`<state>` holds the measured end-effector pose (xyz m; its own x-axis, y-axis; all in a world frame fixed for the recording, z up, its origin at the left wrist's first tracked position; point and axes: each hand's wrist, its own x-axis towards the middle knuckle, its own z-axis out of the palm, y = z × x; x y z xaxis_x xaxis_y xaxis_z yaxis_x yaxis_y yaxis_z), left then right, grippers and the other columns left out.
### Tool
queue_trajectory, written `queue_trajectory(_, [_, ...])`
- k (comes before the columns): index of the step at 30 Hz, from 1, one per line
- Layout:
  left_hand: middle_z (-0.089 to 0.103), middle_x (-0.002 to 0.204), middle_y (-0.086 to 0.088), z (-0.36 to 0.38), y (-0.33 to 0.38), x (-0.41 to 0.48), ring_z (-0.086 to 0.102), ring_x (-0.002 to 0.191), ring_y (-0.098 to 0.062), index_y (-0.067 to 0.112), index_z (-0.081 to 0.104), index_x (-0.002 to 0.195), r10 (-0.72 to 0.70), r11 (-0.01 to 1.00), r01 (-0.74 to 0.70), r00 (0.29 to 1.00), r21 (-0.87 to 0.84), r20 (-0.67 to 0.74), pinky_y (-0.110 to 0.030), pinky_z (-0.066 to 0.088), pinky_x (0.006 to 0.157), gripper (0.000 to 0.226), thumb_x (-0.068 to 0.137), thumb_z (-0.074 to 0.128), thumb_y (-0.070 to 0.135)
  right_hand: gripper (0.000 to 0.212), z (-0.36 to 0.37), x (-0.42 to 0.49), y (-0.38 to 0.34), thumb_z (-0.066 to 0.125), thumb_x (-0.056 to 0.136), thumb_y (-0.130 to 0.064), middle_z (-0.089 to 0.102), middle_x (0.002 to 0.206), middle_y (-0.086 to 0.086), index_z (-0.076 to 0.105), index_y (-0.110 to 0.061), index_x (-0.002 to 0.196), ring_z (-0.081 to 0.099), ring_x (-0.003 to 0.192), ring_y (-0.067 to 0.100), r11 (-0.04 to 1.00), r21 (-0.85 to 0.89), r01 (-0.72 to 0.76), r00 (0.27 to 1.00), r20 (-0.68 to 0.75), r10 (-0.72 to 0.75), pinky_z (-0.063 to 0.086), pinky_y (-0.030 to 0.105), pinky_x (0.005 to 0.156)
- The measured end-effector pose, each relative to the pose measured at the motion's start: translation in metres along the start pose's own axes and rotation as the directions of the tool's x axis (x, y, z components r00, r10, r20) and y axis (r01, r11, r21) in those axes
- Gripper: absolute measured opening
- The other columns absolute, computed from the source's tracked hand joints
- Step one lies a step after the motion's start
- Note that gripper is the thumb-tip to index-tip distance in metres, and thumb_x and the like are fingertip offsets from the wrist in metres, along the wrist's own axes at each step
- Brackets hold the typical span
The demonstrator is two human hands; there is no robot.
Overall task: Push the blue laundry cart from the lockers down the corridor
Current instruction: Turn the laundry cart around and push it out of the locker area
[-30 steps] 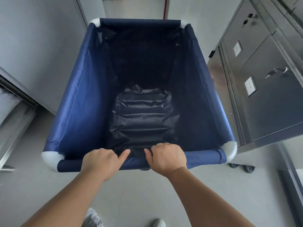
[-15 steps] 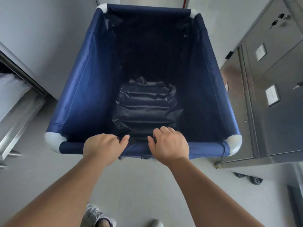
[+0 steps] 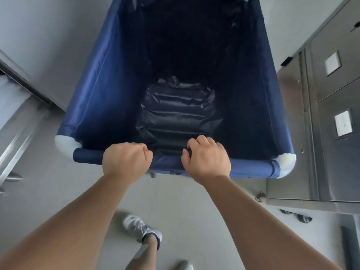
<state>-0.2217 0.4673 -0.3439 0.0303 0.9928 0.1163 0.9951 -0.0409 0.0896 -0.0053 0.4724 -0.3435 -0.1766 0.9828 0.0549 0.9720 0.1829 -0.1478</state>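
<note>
With both hands closed over the near rail point(image 3: 169, 164) of the cart point(image 3: 93, 98), the push is judged to be under way and at an early stage. The left hand point(image 3: 126, 158) is clenched round the rail left of centre; the right hand point(image 3: 207, 158) grips it just beside, fingers curled over the top into the bin. The cart stands on the floor point(image 3: 175, 201) directly ahead of the person, its right side close to the steel lockers point(image 3: 335, 114), its left side near a grey wall point(image 3: 39, 36) and a metal frame point(image 3: 19, 129). Its dark liner point(image 3: 177, 112) lies crumpled at the bottom; no laundry is seen inside. One shoe point(image 3: 142, 229) is planted behind the rail, consistent with a stride. The next move calls for steady forward pressure through both arms, with the cart kept straight in the gap between lockers and wall. Drift to the right would risk scraping the locker fronts. The corridor ahead is out of view past the far rim.
</note>
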Motion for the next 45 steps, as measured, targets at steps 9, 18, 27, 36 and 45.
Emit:
queue_trajectory(9, [0.060,0.052,0.005,0.013,-0.041,0.104,0.053,0.050,-0.019,0.026,0.069,0.075,0.214,0.977,-0.214,0.977,0.000,-0.003,-0.029,0.029,0.049,0.059,0.086,0.033,0.070,0.043,0.006,0.103,-0.012,0.028,0.091,-0.049,0.056,0.094,-0.002,0.059,-0.020,0.097,0.047,0.085,0.023,0.998,-0.050,-0.043,0.999,0.026,0.044,0.039,0.038,0.074])
queue_trajectory(18, [0.054,0.050,0.005,0.017,-0.056,0.197,0.048,0.046,-0.019,0.024,0.061,0.064,0.226,0.974,-0.228,0.971,0.011,0.083,-0.030,0.031,0.048,0.071,0.085,0.018,0.078,0.038,0.007,0.193,-0.005,0.031,0.090,-0.047,0.057,0.095,-0.002,0.058,-0.021,0.097,0.048,0.082,0.023,0.997,-0.060,-0.049,0.998,0.046,0.051,0.039,0.038,0.073])
queue_trajectory(27, [0.040,0.040,0.006,0.026,-0.023,0.252,0.038,0.037,-0.016,0.026,0.052,0.052,0.119,0.993,-0.121,0.984,0.006,0.135,-0.026,0.019,0.041,0.070,0.082,0.019,0.080,0.037,0.004,0.255,0.040,0.033,0.091,-0.046,0.058,0.094,-0.002,0.059,-0.021,0.096,0.050,0.082,0.024,0.998,-0.065,0.008,0.996,0.089,-0.002,0.042,0.040,0.075])
queue_trajectory(36, [0.057,0.051,0.006,0.037,-0.006,0.310,0.053,0.047,-0.018,0.027,0.065,0.065,0.070,0.995,-0.080,0.988,0.066,0.139,-0.030,0.036,0.050,0.071,0.082,0.017,0.076,0.038,0.003,0.316,0.072,0.030,0.091,-0.048,0.056,0.095,-0.003,0.057,-0.022,0.095,0.048,0.085,0.022,0.999,-0.006,0.051,0.992,0.118,-0.050,0.041,0.039,0.076])
queue_trajectory(45, [0.061,0.060,0.007,0.048,-0.005,0.387,0.057,0.055,-0.017,0.030,0.067,0.073,0.063,0.989,-0.075,0.993,0.128,0.095,-0.031,0.029,0.052,0.080,0.078,0.002,0.077,0.036,0.007,0.393,0.090,0.031,0.091,-0.045,0.056,0.089,-0.002,0.057,-0.020,0.090,0.047,0.079,0.021,0.996,-0.002,0.089,0.994,0.064,-0.088,0.038,0.038,0.071])
